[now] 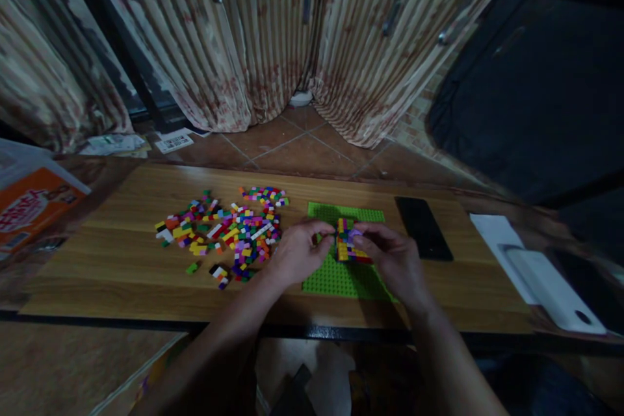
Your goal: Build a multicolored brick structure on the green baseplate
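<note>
Over the green studded baseplate (324,281) is a small block of joined toy bricks (344,250), mostly yellow with red, blue and purple. My right hand (397,260) grips this block from the right, its thumb and forefinger by a purple piece on top. On the left side, my left hand (299,252) is closed in a pinch, fingertips close to the block's left edge. Whatever sits between those fingertips is too small and dark to name. Whether the block touches the baseplate I cannot tell.
Loose toy bricks (248,231) in many colours spread over the left half of the wooden table (121,273). A black phone (424,227) lies right of the baseplate. Farther right are a white device (553,289) and white paper (494,234). An orange-labelled tub (34,201) stands far left.
</note>
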Demonstrator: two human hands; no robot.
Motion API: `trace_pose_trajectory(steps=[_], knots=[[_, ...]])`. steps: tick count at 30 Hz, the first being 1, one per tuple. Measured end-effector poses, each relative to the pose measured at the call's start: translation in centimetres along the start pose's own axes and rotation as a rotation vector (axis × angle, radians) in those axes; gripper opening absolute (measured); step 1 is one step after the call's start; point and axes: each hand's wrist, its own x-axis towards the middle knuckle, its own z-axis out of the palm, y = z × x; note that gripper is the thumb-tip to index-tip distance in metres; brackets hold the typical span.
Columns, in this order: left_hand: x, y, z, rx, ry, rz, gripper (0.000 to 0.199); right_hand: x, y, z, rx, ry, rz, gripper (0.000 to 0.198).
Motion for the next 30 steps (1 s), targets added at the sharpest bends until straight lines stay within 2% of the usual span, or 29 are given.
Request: trace_pose_trajectory(steps=[5,9,12,17,20,26,30], knots=[[0.6,0.4,0.7,-0.335,-0.181,-0.075,0.024,-0.2,0.7,0.5,-0.028,-0.100,-0.041,0.017],[1.1,0.2,1.0,-0.423,-0.185,-0.130,0.025,-0.2,0.9,0.5,-0.091,-0.128,-0.091,0.017],[1.2,0.2,1.2,-0.416,-0.121,-0.197,0.028,-0.2,0.9,0.2,-0.124,-0.115,-0.120,0.023],[1.1,0.6,1.8,-0.450,-0.085,-0.243,0.031,-0.2,0.4,0.0,-0.409,-0.121,-0.275,0.012],[1.1,0.2,2.0,-0.434,-0.071,-0.251,0.034,-0.2,-0.1,-0.3,-0.504,-0.113,-0.343,0.014],[1.4,-1.1,1.4,-0.209,0.009,-0.212,0.030,0.5,0.2,-2.3,-0.562,-0.050,-0.358,0.020],[1.4,-1.2,1.2,-0.175,-0.017,-0.178,0.024,0.5,0.7,-2.4,-0.569,-0.109,-0.341,0.019]])
